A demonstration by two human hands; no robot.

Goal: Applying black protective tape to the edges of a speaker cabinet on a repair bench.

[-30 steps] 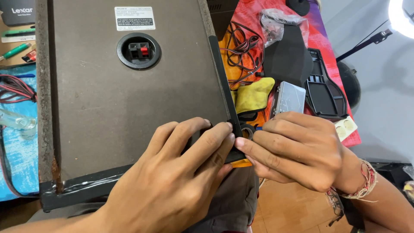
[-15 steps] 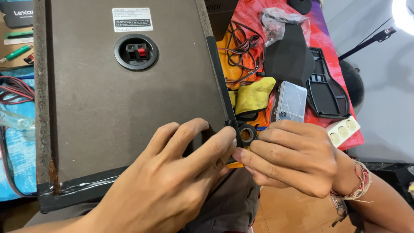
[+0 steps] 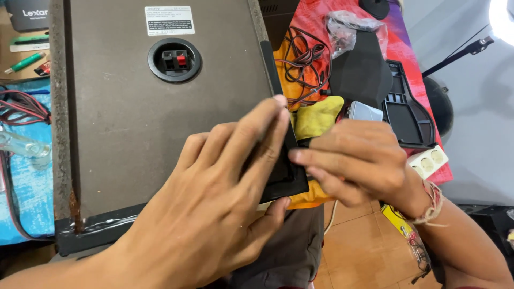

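head view. the left hand (image 3: 214, 214) lies flat, fingers spread and pressed down on the near right corner of the speaker cabinet (image 3: 160, 118); it grips nothing, and its fingertips reach the cabinet's right edge. the right hand (image 3: 356, 160) sits just beside that edge, fingers curled and drawn together, fingertips pointing left and meeting the black edge strip (image 3: 286, 166) of the cabinet. whether the right hand pinches a small part cannot be told, since the left hand's fingers cover the contact point.

the speaker cabinet is a large brown box lying back side up, filling the left and centre of the view, its near end resting over the person's lap. a round black terminal cup (image 3: 174, 59) with red and black clips sits in the far part of the panel, with a white label (image 3: 169, 20) just beyond it. a strip of black tape (image 3: 101, 230) runs along the near edge.

right of the cabinet, on a red and orange cloth (image 3: 316, 21), lie a bundle of dark wires (image 3: 305, 64), a yellow rag (image 3: 318, 118), a black plastic tray (image 3: 407, 112) and a clear plastic bag (image 3: 348, 24). a white socket strip (image 3: 428, 163) lies at the cloth's near right edge. on the far left sit a green marker (image 3: 25, 62) and red and black cables (image 3: 21, 107) on a blue mat (image 3: 29, 203).
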